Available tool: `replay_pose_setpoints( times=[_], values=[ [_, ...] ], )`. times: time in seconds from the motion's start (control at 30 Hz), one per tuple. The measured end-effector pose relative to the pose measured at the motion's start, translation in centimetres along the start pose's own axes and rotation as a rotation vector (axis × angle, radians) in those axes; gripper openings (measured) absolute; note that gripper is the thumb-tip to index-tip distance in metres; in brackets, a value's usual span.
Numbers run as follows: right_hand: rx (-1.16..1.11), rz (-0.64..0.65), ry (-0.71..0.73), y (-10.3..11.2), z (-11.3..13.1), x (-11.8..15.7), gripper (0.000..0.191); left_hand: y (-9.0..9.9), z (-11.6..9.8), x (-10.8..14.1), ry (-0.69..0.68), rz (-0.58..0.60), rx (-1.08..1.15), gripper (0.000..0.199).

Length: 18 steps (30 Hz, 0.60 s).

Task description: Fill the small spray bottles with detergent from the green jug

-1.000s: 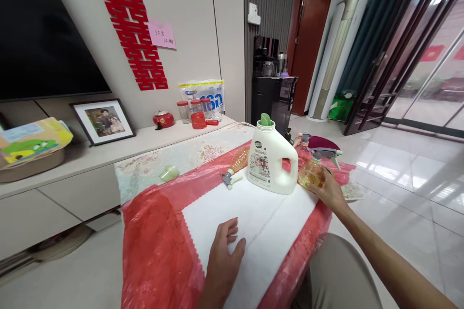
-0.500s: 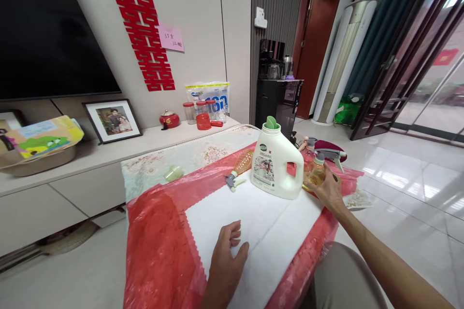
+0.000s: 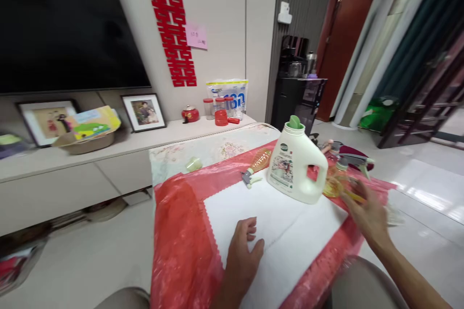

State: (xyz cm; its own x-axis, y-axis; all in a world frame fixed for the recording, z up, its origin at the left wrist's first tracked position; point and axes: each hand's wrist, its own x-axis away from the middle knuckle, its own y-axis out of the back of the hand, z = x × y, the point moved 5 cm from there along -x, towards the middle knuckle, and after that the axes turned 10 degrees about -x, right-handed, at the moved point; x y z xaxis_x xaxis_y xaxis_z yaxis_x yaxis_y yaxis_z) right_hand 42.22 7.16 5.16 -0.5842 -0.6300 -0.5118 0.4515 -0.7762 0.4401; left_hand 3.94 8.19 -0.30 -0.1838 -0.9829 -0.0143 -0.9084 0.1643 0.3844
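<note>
A large cream jug [image 3: 295,164] with a green spout stands uncapped on the white sheet [image 3: 268,222]. My left hand [image 3: 244,251] hovers over or rests on the sheet, fingers loosely curled and apart, holding nothing. Just right of the jug, my right hand [image 3: 366,203] is beside a bottle of yellow liquid [image 3: 335,181], its fingers apart and blurred. An amber spray bottle [image 3: 260,161] with a grey head lies left of the jug. The pale green cap [image 3: 194,164] lies on the flowered cloth [image 3: 228,148].
Red plastic [image 3: 181,236] covers much of the table. A maroon item [image 3: 355,157] and another spray head are behind my right hand. On the cabinet [image 3: 134,142] stand framed photos, a basket [image 3: 90,140], a red pot [image 3: 190,114] and red-lidded jars [image 3: 219,106].
The view has turned left, so the scene sits farther right. My right hand has come off the yellow-liquid bottle and opened. My left hand keeps about the same pose.
</note>
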Motion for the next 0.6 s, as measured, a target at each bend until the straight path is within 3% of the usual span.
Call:
replay_pose_setpoints(
  times=[0.07, 0.1, 0.17, 0.2, 0.27, 0.37, 0.5, 0.6],
  values=[
    [-0.065, -0.089, 0.022, 1.4, 2.2, 1.3, 0.103, -0.1, -0.4, 0.2, 0.008, -0.008, -0.005, 0.045],
    [-0.096, -0.092, 0.067, 1.7, 3.6, 1.9, 0.087, -0.1, -0.6, 0.3, 0.011, -0.011, -0.007, 0.045],
    [-0.122, -0.006, 0.418, 1.0, 7.9, 3.3, 0.057, -0.1, -0.7, 0.4, 0.017, -0.020, -0.006, 0.044],
    [-0.144, 0.080, 0.506, 0.0, 9.6, 3.9, 0.049, -0.1, -0.7, 0.4, 0.023, -0.022, -0.003, 0.045],
    [-0.159, 0.270, 0.632, -2.9, 12.5, 5.1, 0.040, -0.1, -0.7, 0.4, 0.038, -0.022, 0.011, 0.046],
    [-0.113, 0.523, 0.711, -8.6, 15.3, 6.6, 0.035, 0.0, -0.9, 0.5, 0.057, -0.016, 0.044, 0.047],
    [0.140, 0.779, 0.642, -16.1, 16.5, 6.9, 0.024, 0.3, -1.4, 0.5, 0.063, -0.024, 0.055, 0.047],
    [0.368, 0.910, 0.535, -19.9, 16.6, 6.2, 0.027, 0.3, -1.4, 0.5, 0.090, -0.038, 0.069, 0.047]
  ],
)
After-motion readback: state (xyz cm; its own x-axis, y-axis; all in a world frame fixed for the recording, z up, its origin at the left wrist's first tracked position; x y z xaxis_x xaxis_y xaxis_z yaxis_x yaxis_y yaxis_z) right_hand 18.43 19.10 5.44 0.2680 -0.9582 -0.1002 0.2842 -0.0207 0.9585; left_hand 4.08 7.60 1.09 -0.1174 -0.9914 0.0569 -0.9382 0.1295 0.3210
